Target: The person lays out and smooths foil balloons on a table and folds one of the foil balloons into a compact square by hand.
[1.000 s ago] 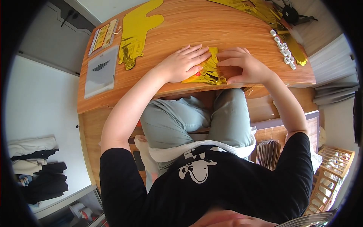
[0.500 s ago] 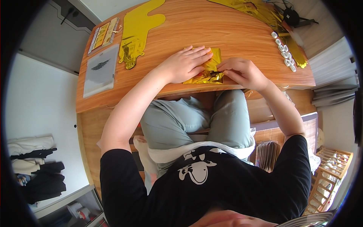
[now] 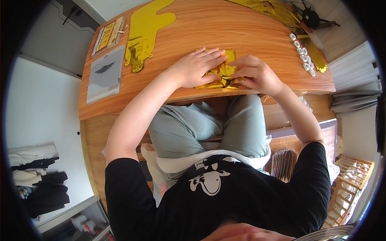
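A folded piece of gold foil lies near the front edge of the wooden desk. My left hand lies flat on its left part, fingers spread and pressing down. My right hand grips the foil's right edge, fingers curled and pinching the crumpled material. The two hands almost meet over the foil, hiding most of it.
A long flat gold foil shape lies at the desk's far left. Beside it sit a grey sheet in a clear sleeve and a yellow packet. Several small white rolls line the right edge. More gold foil lies far right.
My right hand has slid left along the foil and closed on its edge, bunching it. My left hand stayed flat on the foil, shifting only slightly.
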Motion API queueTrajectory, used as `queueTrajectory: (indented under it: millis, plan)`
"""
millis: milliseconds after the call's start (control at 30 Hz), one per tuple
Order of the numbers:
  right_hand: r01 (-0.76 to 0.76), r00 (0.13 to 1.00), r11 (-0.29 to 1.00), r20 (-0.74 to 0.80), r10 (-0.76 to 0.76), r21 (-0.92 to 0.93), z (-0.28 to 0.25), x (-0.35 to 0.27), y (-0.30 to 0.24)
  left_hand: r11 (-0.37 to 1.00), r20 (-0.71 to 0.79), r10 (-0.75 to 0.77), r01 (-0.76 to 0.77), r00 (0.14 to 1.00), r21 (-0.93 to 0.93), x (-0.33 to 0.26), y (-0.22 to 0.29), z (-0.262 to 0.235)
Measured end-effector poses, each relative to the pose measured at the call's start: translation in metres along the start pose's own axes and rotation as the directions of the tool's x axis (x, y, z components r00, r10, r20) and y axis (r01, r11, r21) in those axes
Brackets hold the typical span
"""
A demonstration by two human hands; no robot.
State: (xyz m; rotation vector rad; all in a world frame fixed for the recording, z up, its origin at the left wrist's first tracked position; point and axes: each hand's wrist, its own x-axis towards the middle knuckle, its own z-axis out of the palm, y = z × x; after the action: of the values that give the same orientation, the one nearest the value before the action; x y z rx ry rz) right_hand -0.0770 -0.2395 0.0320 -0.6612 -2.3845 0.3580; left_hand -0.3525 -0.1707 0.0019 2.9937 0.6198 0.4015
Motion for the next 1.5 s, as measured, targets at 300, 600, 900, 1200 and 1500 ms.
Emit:
queueTrajectory:
  millis: [300,600,900,1200,1500]
  plan:
    - [-0.323,0.946,0.931,0.027,0.323,0.169,0.005,0.008,-0.002,1.000,-0.001,-0.001,0.001,1.000,-0.009,-0.001,-0.001,0.001]
    - [-0.593,0.800,0.786,0.023,0.599,0.174,0.015,0.036,0.003,0.999,0.038,0.013,-0.014,0.999,0.036,-0.003,-0.007,0.006]
    - [-0.587,0.810,0.805,0.088,0.580,0.091,0.014,0.047,0.007,0.898,-0.086,-0.094,0.047,0.992,-0.438,-0.004,-0.009,-0.002]
    - [-0.580,0.814,0.815,0.057,0.578,0.013,0.021,0.046,0.013,0.952,0.264,-0.216,0.263,0.940,-0.158,-0.037,-0.011,-0.040]
    - [-0.577,0.814,0.816,0.050,0.578,-0.026,0.024,0.049,0.012,0.948,0.351,-0.166,0.247,0.922,-0.200,-0.039,-0.016,-0.040]
